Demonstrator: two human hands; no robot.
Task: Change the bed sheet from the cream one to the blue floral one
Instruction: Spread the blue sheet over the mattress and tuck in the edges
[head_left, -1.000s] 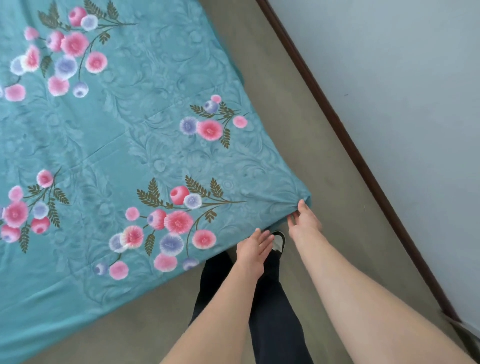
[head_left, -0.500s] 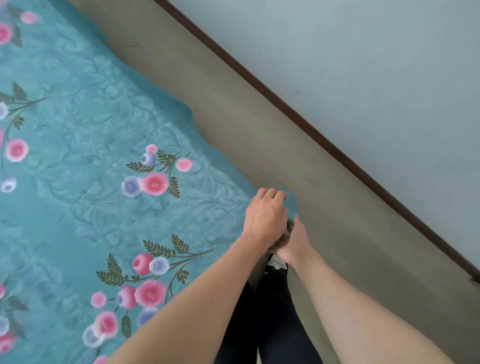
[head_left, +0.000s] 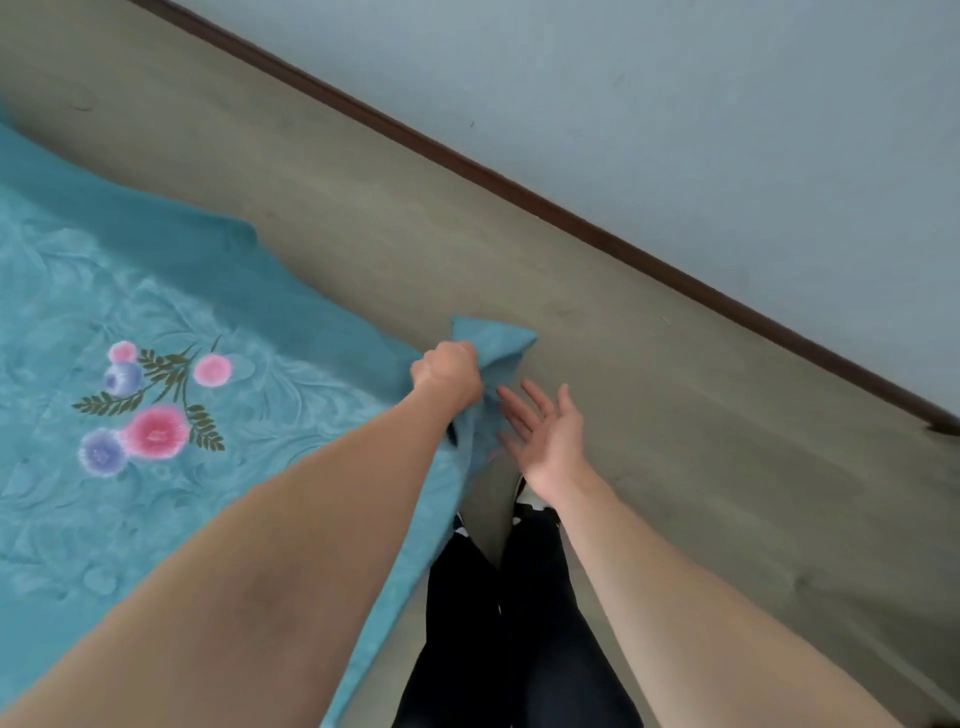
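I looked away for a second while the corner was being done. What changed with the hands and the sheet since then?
The left hand moved onto the corner of the blue floral sheet, grips it and has lifted it. The right hand, which pinched that corner before, let go and now lies open beside it. The sheet stays spread across the bed.
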